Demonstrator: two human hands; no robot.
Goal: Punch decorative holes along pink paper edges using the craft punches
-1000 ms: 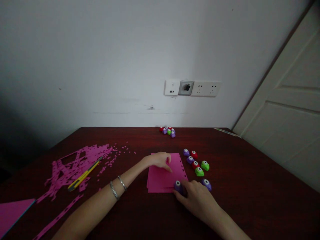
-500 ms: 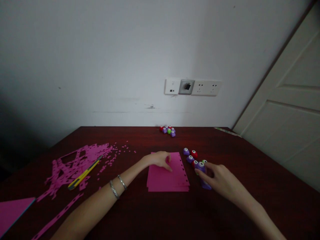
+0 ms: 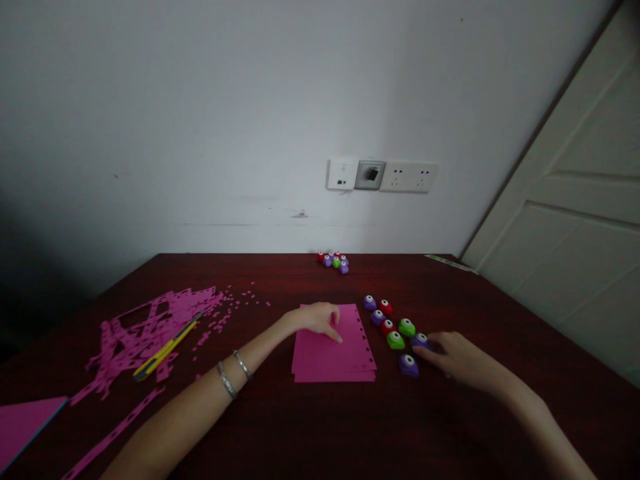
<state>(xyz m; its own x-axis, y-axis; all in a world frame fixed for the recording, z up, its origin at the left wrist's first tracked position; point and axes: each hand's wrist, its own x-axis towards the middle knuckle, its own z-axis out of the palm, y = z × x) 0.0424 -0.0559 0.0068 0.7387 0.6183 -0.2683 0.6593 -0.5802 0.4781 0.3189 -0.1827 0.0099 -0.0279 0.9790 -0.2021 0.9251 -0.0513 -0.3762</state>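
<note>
A stack of pink paper sheets [image 3: 320, 363] lies on the table, with a column of small punched holes down its right edge. My left hand [image 3: 320, 320] rests over the upper part of the stack, fingers bent and thumb held apart, holding nothing. To the right, the thumb and fingers of my right hand [image 3: 453, 357] are closed on a purple craft punch [image 3: 421, 341] down at the tabletop. Beside it sit a green punch [image 3: 407, 327], another green punch [image 3: 395, 341], a red punch [image 3: 387, 327] and a purple punch [image 3: 409, 365].
Pink paper scraps [image 3: 150, 333] are heaped at left, with a yellow craft knife [image 3: 167, 350] across them and punched-out bits [image 3: 220, 319] scattered nearby. More punches [image 3: 335, 261] cluster at the wall side. A pink sheet [image 3: 27, 427] lies at lower left. Sockets [image 3: 407, 177] line the wall.
My right hand has shifted right with the purple punch, away from the red and green punches, which now show fully. My left hand has stayed over the paper.
</note>
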